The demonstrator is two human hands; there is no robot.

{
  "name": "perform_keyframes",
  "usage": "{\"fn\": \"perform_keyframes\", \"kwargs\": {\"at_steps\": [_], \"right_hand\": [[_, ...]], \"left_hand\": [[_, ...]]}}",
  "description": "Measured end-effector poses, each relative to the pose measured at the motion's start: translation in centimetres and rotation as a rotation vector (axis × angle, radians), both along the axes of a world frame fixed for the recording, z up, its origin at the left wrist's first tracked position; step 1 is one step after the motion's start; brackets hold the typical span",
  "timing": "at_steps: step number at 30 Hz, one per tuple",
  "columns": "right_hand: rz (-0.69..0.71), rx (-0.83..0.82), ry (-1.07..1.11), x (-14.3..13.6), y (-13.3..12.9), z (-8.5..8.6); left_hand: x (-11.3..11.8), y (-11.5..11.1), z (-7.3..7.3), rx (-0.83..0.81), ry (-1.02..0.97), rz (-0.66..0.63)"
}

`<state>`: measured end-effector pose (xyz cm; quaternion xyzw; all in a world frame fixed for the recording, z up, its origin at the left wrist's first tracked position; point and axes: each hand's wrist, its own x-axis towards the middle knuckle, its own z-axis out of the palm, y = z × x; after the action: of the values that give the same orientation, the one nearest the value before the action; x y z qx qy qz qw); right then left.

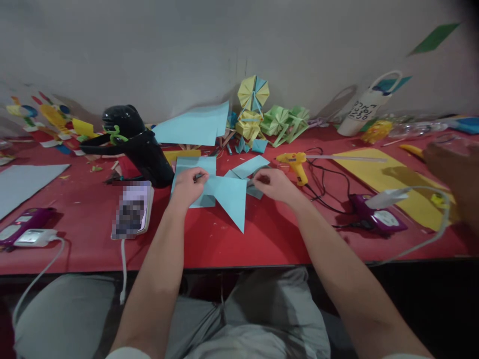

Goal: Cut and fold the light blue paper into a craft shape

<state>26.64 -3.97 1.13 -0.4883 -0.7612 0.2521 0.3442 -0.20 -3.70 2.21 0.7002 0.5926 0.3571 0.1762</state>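
Held over the red table is a folded sheet of light blue paper (234, 195), one pointed corner hanging down towards me. My left hand (188, 188) is closed on its left end, and something small and dark shows by the fingertips. At the right end my right hand (275, 183) pinches the paper, its fingertips partly hidden. Behind and below the left hand lies a flat light blue square (194, 163). A smaller folded blue piece (251, 166) lies just beyond the held paper, close to my right fingers.
A yellow glue gun (297, 167) with a black cable lies right of my hands. To the left stand a black bottle (149, 154) and a phone (144, 207). Folded paper ornaments (251, 122) sit by the wall. Another person's blurred arm (454, 174) is at far right.
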Motion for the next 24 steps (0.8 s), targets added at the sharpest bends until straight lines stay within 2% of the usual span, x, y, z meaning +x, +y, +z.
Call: {"fn": "perform_keyframes", "kwargs": {"at_steps": [2, 6, 10, 13, 19, 24], "right_hand": [[-0.008, 0.005, 0.057, 0.1, 0.0, 0.2], [0.06, -0.046, 0.194, -0.5, -0.5, 0.7], [0.124, -0.01, 0.134, -1.8, -0.9, 0.6], [0.17, 0.021, 0.101, -2.2, -0.9, 0.2], [0.176, 0.089, 0.05, -2.2, -1.1, -0.2], [0.168, 0.159, 0.055, -2.5, -1.3, -0.2]], "left_hand": [[-0.1, 0.1, -0.1, -0.003, -0.027, 0.003], [0.6, -0.1, 0.1, -0.022, -0.072, -0.03], [2.0, -0.6, 0.3, -0.067, -0.146, -0.097], [2.8, -1.0, 0.3, -0.1, -0.091, -0.176], [3.9, -1.4, -0.2, 0.07, -0.043, -0.308], [4.6, -1.4, -0.5, 0.096, -0.072, -0.376]]}}
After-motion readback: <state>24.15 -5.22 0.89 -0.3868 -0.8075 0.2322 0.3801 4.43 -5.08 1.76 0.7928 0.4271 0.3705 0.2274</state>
